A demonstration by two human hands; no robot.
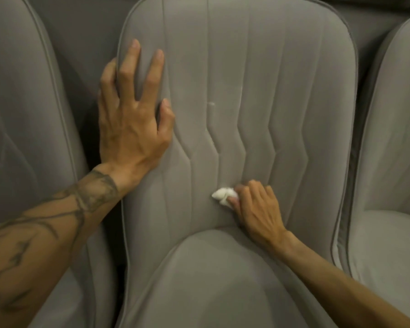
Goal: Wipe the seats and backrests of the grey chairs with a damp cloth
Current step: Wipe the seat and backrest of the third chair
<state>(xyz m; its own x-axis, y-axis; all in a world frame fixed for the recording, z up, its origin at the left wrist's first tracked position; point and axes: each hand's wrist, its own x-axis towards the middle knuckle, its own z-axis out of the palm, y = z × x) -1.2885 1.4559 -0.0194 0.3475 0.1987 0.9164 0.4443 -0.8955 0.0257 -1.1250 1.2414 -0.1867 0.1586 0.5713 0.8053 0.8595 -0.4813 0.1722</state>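
A grey chair fills the middle of the view, its stitched backrest (270, 79) above and its seat cushion (211, 280) below. My left hand (130, 119) lies flat with spread fingers on the backrest's left edge, holding nothing. My right hand (256, 209) is low on the backrest, just above the seat, with its fingers closed on a small bunched white cloth (223, 195). The cloth presses against the fabric near the zigzag seams. A small pale mark (211, 104) shows on the backrest higher up.
Another grey chair (21, 114) stands close on the left and a third grey chair (393, 162) on the right. Narrow dark gaps separate them from the middle chair.
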